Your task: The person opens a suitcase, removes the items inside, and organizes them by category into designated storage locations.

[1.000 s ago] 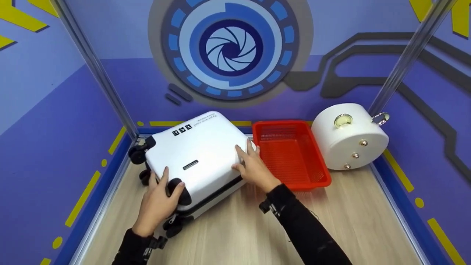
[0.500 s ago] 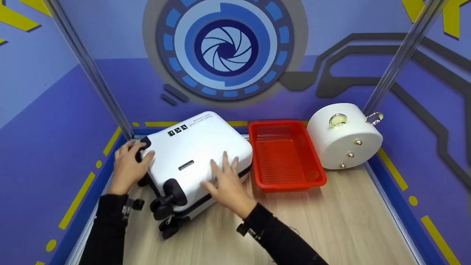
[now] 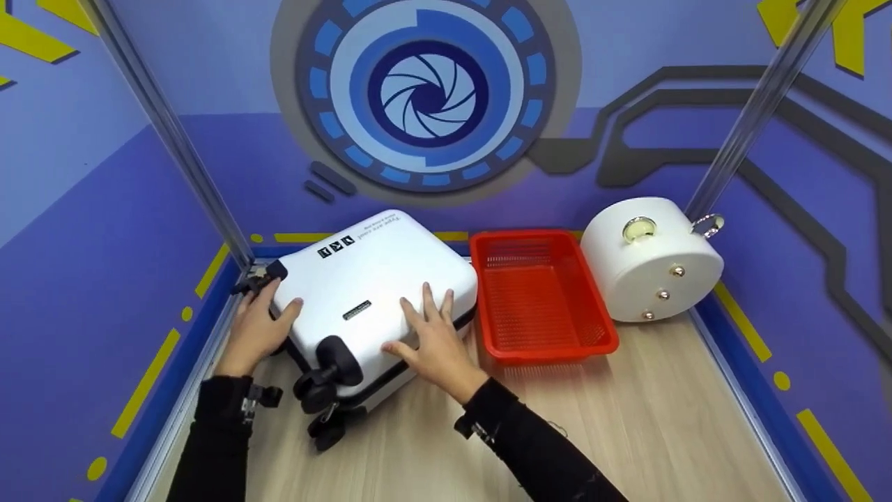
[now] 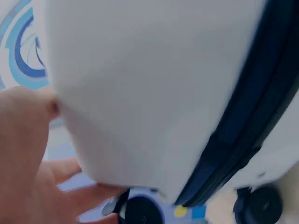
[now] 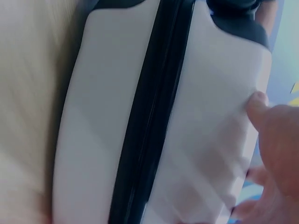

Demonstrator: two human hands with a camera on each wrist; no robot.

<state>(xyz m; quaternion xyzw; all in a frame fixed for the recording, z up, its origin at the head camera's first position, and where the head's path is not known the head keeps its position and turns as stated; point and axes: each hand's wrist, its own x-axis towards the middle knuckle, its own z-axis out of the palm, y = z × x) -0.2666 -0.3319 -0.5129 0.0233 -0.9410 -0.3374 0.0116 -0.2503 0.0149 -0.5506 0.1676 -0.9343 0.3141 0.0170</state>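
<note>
A white hard-shell suitcase (image 3: 390,272) lies flat on the floor, its black wheels (image 3: 317,394) at the left end. My left hand (image 3: 256,331) grips the wheel end near the far-left corner, thumb on the upper edge and fingers over the side. In the left wrist view, those fingers (image 4: 91,196) reach round the shell close to a wheel (image 4: 142,210). My right hand (image 3: 437,345) rests on the long near edge with fingers spread and fairly straight over the top face. The right wrist view has its thumb (image 5: 257,105) touching the shell beside the black seam (image 5: 149,112).
A red plastic basket (image 3: 484,314) stands just right of the suitcase. Beyond it, a round white case (image 3: 627,279) with gold studs leans by the right-hand corner. Blue patterned walls (image 3: 244,153) enclose the wood-look floor (image 3: 662,418) on three sides.
My left hand has left the near black corner and moved away from me to the far-left corner. The right hand has slid left along the suitcase's near edge. The suitcase stays about where it was.
</note>
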